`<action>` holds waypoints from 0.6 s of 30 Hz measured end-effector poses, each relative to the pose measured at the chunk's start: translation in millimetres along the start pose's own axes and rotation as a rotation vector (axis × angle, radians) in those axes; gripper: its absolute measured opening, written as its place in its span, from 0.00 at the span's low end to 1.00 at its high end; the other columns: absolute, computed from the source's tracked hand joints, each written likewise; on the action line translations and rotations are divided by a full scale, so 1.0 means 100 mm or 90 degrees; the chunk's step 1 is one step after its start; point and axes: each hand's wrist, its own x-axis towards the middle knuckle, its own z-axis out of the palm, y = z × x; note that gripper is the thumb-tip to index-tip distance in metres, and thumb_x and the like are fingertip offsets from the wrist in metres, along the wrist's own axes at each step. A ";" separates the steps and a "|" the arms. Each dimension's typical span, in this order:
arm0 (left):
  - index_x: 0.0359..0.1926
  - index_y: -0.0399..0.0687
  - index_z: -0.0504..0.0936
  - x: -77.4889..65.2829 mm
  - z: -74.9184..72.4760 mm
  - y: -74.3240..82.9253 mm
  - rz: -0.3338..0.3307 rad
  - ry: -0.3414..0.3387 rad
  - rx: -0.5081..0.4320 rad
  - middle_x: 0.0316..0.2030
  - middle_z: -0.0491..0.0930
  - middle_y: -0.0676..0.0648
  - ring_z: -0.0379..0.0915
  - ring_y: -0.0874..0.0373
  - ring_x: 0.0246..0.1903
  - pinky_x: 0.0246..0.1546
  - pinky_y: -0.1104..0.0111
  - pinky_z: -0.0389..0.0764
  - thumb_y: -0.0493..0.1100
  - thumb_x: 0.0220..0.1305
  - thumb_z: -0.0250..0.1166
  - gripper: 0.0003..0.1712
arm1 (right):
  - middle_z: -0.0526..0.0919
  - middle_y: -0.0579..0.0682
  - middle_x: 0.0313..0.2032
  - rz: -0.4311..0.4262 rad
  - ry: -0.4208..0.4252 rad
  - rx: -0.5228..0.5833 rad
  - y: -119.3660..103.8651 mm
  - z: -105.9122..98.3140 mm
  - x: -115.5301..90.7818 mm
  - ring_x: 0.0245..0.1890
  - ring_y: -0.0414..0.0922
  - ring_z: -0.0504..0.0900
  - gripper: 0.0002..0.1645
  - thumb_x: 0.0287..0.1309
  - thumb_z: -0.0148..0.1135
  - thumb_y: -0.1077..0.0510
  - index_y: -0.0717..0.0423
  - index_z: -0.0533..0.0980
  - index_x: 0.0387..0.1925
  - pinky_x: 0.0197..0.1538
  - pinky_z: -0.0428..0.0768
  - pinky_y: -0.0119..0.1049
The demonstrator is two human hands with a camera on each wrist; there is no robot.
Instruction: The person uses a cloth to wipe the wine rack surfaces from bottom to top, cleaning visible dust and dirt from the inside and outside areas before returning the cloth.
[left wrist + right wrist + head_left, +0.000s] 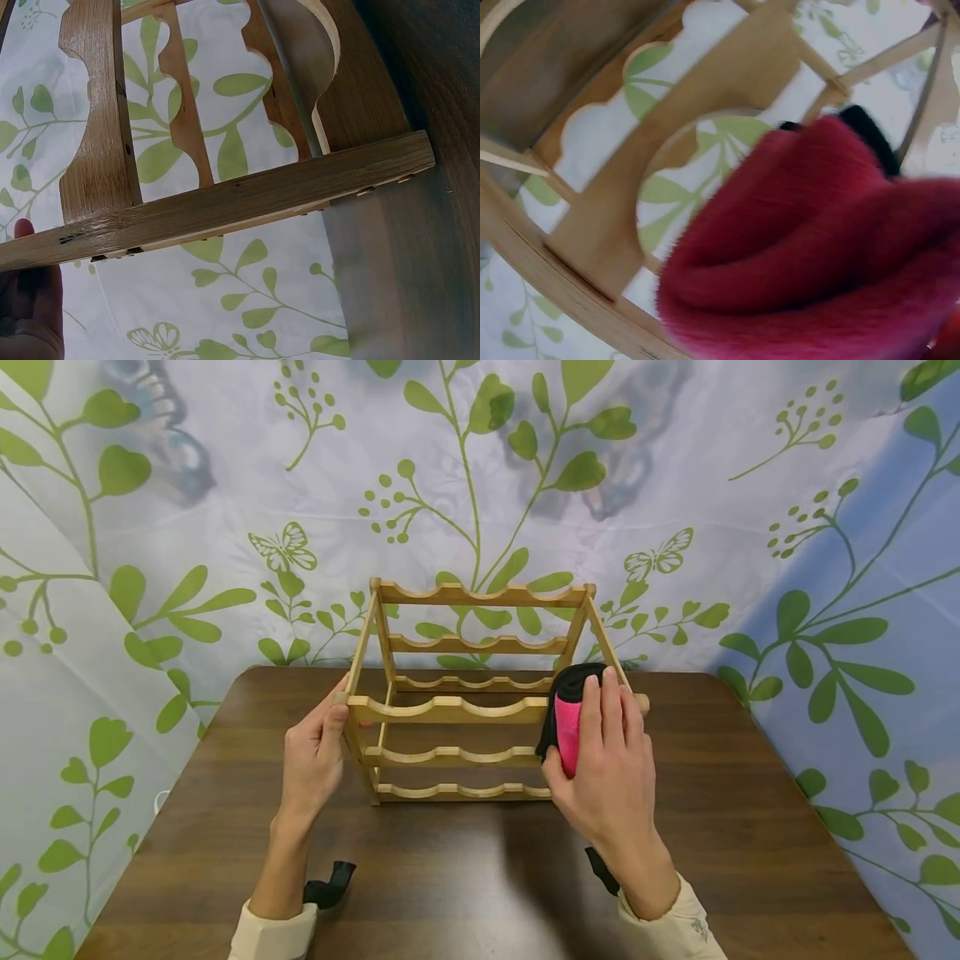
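Note:
A wooden wine rack [446,711] with scalloped crossbars stands upright on the brown table. At its upper front left corner, my left hand [311,770] pinches the frame, thumb in front. In the left wrist view, part of that hand [31,319] shows below a side bar [232,196]. My right hand [611,768] grips a folded pink and black cloth [567,732] over the right end of the top front bar. Up close in the right wrist view, the fuzzy pink cloth [780,262] overlaps the rack and conceals most of the right hand.
Behind the table [450,877] hangs a white curtain [517,539] printed with green leaves and butterflies. A black strap [330,885] sticks out near the left wrist, and another dark strap [602,870] near the right. Both arms have cream sleeves.

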 end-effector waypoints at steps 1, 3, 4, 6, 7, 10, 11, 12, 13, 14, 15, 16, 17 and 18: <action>0.64 0.44 0.76 0.00 0.00 0.00 -0.002 -0.001 -0.001 0.35 0.87 0.41 0.75 0.61 0.54 0.49 0.80 0.74 0.36 0.75 0.53 0.19 | 0.60 0.65 0.71 -0.001 -0.019 -0.006 -0.01 -0.01 0.00 0.65 0.65 0.64 0.46 0.51 0.62 0.53 0.67 0.60 0.70 0.44 0.77 0.63; 0.64 0.44 0.76 0.00 0.00 0.01 -0.005 -0.004 0.000 0.34 0.87 0.42 0.76 0.64 0.51 0.45 0.81 0.75 0.36 0.75 0.53 0.20 | 0.60 0.64 0.71 0.000 -0.036 -0.013 -0.01 -0.03 -0.01 0.64 0.65 0.64 0.48 0.49 0.67 0.56 0.66 0.60 0.71 0.42 0.77 0.62; 0.64 0.44 0.76 0.00 -0.01 0.01 -0.007 -0.005 0.002 0.32 0.87 0.42 0.76 0.66 0.51 0.43 0.81 0.75 0.36 0.75 0.53 0.20 | 0.61 0.64 0.71 0.002 -0.036 -0.014 -0.01 -0.03 -0.01 0.64 0.65 0.65 0.49 0.48 0.70 0.58 0.66 0.60 0.70 0.42 0.77 0.61; 0.64 0.45 0.76 0.00 -0.01 0.00 -0.010 -0.007 0.004 0.29 0.86 0.43 0.76 0.68 0.49 0.41 0.82 0.75 0.36 0.75 0.53 0.20 | 0.63 0.64 0.70 0.003 -0.024 -0.011 0.00 -0.02 0.00 0.63 0.65 0.66 0.49 0.45 0.73 0.61 0.66 0.62 0.69 0.44 0.78 0.61; 0.64 0.45 0.76 0.00 -0.01 0.00 -0.011 -0.009 0.003 0.29 0.86 0.42 0.76 0.69 0.49 0.40 0.82 0.75 0.36 0.75 0.53 0.20 | 0.64 0.64 0.69 0.003 -0.015 -0.010 0.00 -0.01 0.00 0.63 0.65 0.67 0.49 0.45 0.74 0.62 0.65 0.63 0.69 0.45 0.78 0.61; 0.64 0.46 0.76 0.01 -0.01 0.00 -0.014 -0.013 0.002 0.29 0.86 0.43 0.76 0.69 0.49 0.40 0.82 0.75 0.36 0.76 0.52 0.20 | 0.67 0.64 0.67 -0.004 0.018 -0.005 0.02 0.02 -0.01 0.60 0.65 0.69 0.46 0.43 0.73 0.66 0.65 0.66 0.67 0.47 0.77 0.60; 0.64 0.47 0.76 0.01 -0.01 0.00 -0.015 -0.014 0.001 0.29 0.86 0.43 0.77 0.69 0.48 0.39 0.82 0.75 0.36 0.76 0.52 0.20 | 0.68 0.64 0.66 -0.009 0.033 -0.001 0.03 0.04 -0.02 0.59 0.65 0.70 0.45 0.42 0.73 0.67 0.65 0.67 0.65 0.48 0.77 0.60; 0.64 0.47 0.76 0.01 -0.02 0.00 -0.015 -0.014 -0.002 0.28 0.86 0.43 0.77 0.68 0.48 0.40 0.81 0.75 0.36 0.76 0.52 0.20 | 0.70 0.63 0.66 -0.013 0.050 0.005 0.04 0.05 -0.02 0.58 0.65 0.71 0.44 0.41 0.72 0.68 0.65 0.68 0.65 0.50 0.77 0.60; 0.64 0.47 0.76 0.02 -0.02 0.00 -0.015 -0.014 -0.005 0.29 0.86 0.43 0.77 0.66 0.49 0.40 0.81 0.75 0.36 0.76 0.52 0.20 | 0.71 0.63 0.65 -0.017 0.065 0.011 0.04 0.06 -0.02 0.57 0.65 0.72 0.43 0.41 0.71 0.69 0.65 0.69 0.64 0.51 0.76 0.60; 0.64 0.47 0.77 0.02 -0.02 0.00 -0.015 -0.014 -0.009 0.32 0.87 0.43 0.77 0.64 0.51 0.43 0.80 0.76 0.36 0.76 0.52 0.20 | 0.71 0.63 0.64 -0.022 0.078 0.018 0.05 0.07 -0.02 0.56 0.65 0.73 0.42 0.41 0.70 0.70 0.65 0.70 0.63 0.53 0.76 0.60; 0.64 0.46 0.77 0.02 -0.02 0.00 -0.014 -0.013 -0.012 0.32 0.87 0.43 0.77 0.62 0.53 0.45 0.80 0.75 0.36 0.76 0.52 0.19 | 0.72 0.63 0.64 -0.025 0.092 0.026 0.06 0.07 -0.02 0.55 0.65 0.73 0.41 0.41 0.69 0.71 0.65 0.71 0.62 0.55 0.75 0.59; 0.63 0.46 0.77 0.03 -0.02 0.00 -0.013 -0.013 -0.014 0.33 0.87 0.43 0.76 0.59 0.54 0.46 0.80 0.75 0.36 0.76 0.52 0.19 | 0.73 0.63 0.63 -0.028 0.106 0.033 0.06 0.08 -0.02 0.54 0.65 0.74 0.39 0.41 0.69 0.71 0.65 0.72 0.61 0.56 0.75 0.59; 0.63 0.45 0.77 0.03 -0.02 0.00 -0.011 -0.012 -0.015 0.36 0.87 0.42 0.75 0.57 0.55 0.48 0.79 0.75 0.35 0.76 0.52 0.19 | 0.74 0.62 0.63 -0.030 0.119 0.042 0.07 0.08 -0.02 0.53 0.65 0.74 0.38 0.42 0.68 0.72 0.65 0.72 0.61 0.57 0.74 0.59; 0.63 0.44 0.77 0.03 -0.02 0.00 -0.009 -0.012 -0.018 0.36 0.87 0.42 0.75 0.57 0.56 0.49 0.79 0.74 0.35 0.76 0.52 0.19 | 0.74 0.62 0.62 -0.031 0.133 0.050 0.08 0.08 -0.02 0.53 0.66 0.75 0.37 0.43 0.67 0.72 0.65 0.73 0.60 0.57 0.74 0.59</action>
